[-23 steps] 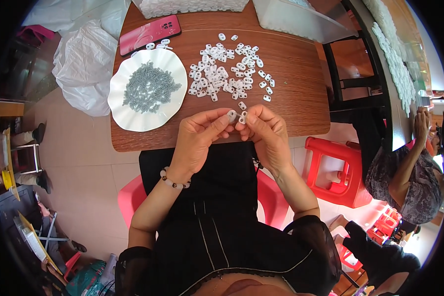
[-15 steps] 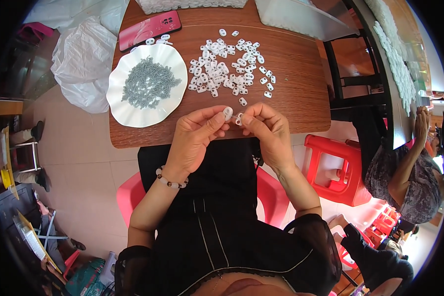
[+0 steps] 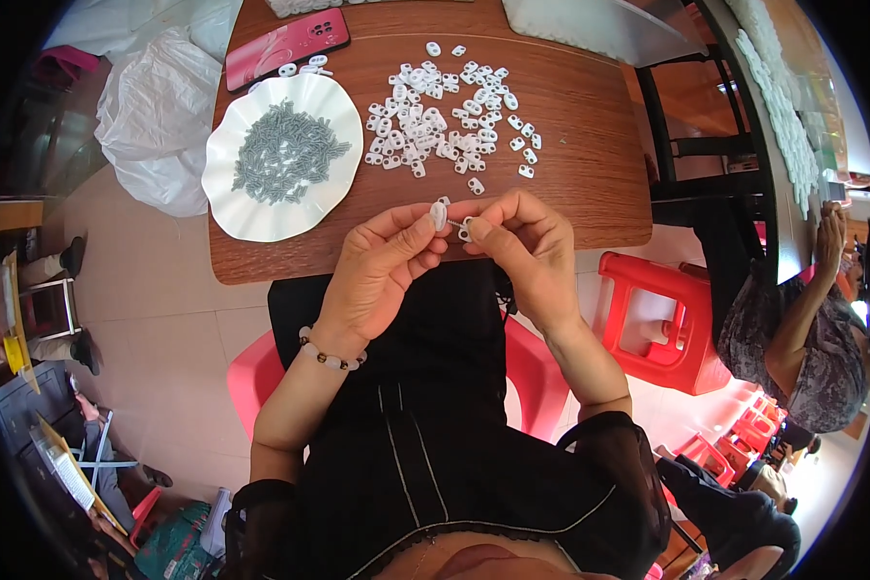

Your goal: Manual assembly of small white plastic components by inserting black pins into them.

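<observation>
Over the table's front edge, my left hand (image 3: pixel 377 261) pinches a small white oval plastic piece (image 3: pixel 439 216) between thumb and fingers. Close beside it, my right hand (image 3: pixel 532 256) is closed on a white two-holed plastic piece (image 3: pixel 466 230). A thin coiled spring (image 3: pixel 455 224) spans the short gap between the two pieces. Beyond my hands lies a loose pile of white two-holed pieces (image 3: pixel 420 133). To the left, a white wavy-rimmed plate (image 3: pixel 224 145) holds a heap of small grey springs (image 3: pixel 285 155).
A pink phone (image 3: pixel 285 48) lies at the brown table's (image 3: pixel 590 174) far left, with several white pieces (image 3: pixel 309 68) below it. A translucent bin (image 3: pixel 599 29) stands at the back. Right are a red stool (image 3: pixel 662 319) and another person's arm (image 3: pixel 802 309); left is a white plastic bag (image 3: pixel 150 126).
The piece in my left hand has turned more edge-on, and the spring between my hands shows more plainly. The whole view has shifted slightly. Both hands keep their grip.
</observation>
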The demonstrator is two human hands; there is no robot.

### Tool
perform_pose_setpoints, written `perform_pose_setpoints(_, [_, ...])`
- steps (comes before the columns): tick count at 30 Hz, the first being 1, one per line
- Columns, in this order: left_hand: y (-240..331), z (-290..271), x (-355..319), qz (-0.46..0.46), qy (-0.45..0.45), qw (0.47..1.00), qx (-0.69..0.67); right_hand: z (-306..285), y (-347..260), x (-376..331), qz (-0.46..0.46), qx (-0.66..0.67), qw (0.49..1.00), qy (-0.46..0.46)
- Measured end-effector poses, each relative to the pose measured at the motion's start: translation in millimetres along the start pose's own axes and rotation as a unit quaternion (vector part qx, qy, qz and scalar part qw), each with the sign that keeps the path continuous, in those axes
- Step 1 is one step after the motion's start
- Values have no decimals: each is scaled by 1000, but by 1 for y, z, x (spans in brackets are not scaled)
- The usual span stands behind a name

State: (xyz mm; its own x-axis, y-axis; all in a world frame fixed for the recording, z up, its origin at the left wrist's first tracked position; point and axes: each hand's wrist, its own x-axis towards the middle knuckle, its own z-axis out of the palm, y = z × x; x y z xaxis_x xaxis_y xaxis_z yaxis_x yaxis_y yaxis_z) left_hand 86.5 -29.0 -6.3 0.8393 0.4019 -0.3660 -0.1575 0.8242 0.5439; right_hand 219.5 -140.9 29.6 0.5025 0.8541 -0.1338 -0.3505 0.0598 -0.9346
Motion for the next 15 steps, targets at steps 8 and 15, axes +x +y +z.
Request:
perform_pose_setpoints(8, [0, 0, 1, 9, 6, 1000, 18, -6, 6, 1, 0, -32, 999, 5])
perform_pose_setpoints(15, [2, 2, 0, 19, 6, 999, 27, -5, 8, 3, 8, -26, 1000, 14])
